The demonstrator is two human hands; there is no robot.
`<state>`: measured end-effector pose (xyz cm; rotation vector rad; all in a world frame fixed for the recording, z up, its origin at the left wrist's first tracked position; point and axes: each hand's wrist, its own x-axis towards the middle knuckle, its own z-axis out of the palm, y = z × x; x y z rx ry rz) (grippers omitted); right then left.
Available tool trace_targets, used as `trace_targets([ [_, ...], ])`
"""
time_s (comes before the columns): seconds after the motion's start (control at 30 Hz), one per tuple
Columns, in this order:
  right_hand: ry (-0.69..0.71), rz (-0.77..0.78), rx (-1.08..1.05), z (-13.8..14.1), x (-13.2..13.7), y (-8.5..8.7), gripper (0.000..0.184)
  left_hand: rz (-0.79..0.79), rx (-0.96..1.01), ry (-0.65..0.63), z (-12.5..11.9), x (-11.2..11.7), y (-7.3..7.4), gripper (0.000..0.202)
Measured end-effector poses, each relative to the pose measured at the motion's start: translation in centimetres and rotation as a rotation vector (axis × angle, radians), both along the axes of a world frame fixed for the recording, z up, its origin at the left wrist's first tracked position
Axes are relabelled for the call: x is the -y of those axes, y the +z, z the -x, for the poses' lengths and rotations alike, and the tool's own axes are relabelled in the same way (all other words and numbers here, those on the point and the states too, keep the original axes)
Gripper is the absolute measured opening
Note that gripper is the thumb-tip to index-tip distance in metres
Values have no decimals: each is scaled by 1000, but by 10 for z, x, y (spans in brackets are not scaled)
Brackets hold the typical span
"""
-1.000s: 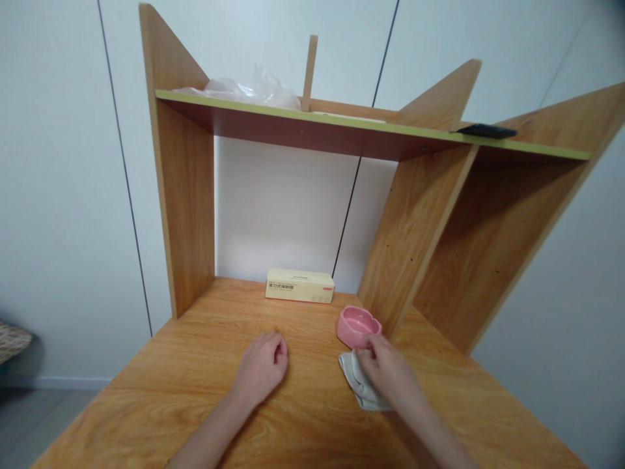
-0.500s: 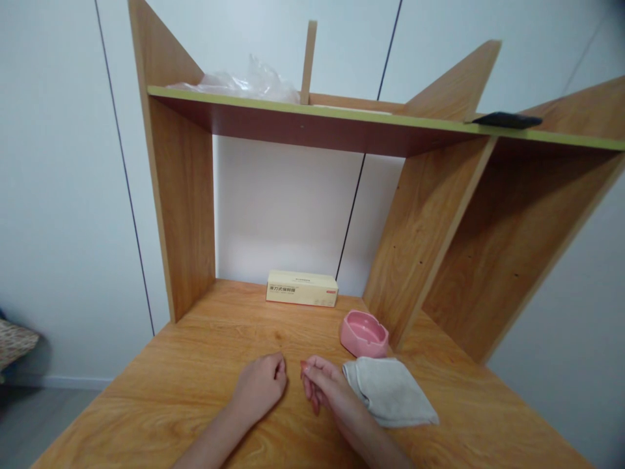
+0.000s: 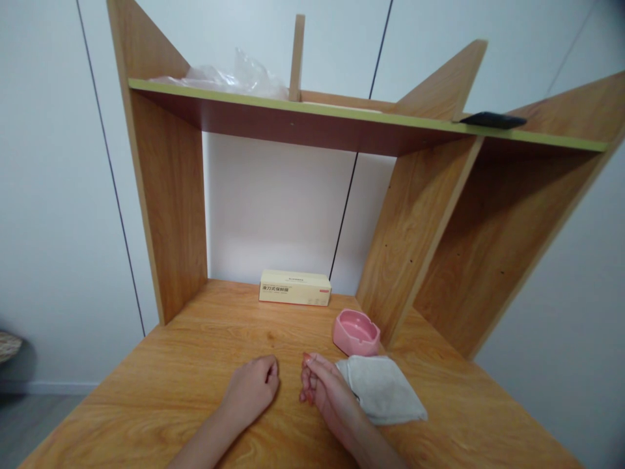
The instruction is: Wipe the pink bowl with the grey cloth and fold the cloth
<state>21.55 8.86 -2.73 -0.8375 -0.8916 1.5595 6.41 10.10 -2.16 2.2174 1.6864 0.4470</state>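
Low on the wooden desk [image 3: 161,384], my left hand [image 3: 252,385] rests as a loose fist, knuckles up, with nothing showing in it. My right hand [image 3: 326,389] is turned partly palm up, fingers curled in and thumb laid against the index finger; I see no object in it. A folded grey cloth [image 3: 385,389] lies just to the right of that hand, its left edge partly behind the wrist. Beyond the cloth stands a pink angular ashtray [image 3: 356,335] with notches in its rim. Between the two hands is a narrow gap of bare desk.
A long cream box [image 3: 294,289] with printed lettering stands against the back wall. Wooden upright panels [image 3: 168,208] flank the desk and carry a shelf [image 3: 293,124]. On it lie a clear plastic bag [image 3: 234,79] and a flat black object [image 3: 493,120].
The whole scene shifts slightly left as my head turns a little. My right hand's fingers have curled further in towards the palm. My left hand keeps its fist.
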Motion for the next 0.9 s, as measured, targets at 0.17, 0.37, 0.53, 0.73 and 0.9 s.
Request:
trace_targets([
  [0.17, 0, -9, 1, 0, 0, -1, 35, -21, 1, -5, 0, 1, -1, 15],
  [0.37, -2, -6, -3, -1, -1, -2, 35, -35, -1, -7, 0, 1, -2, 15],
  [0.53, -5, -6, -15, -1, -1, -2, 34, -16, 0, -19, 0, 3, 1, 15],
  [0.73, -7, -6, -64, -2, -1, -4, 31, 9, -29, -25, 0, 4, 6, 16],
  [0.9, 5, 3, -62, -2, 0, -2, 30, -3, -28, -37, 1, 3, 4, 17],
])
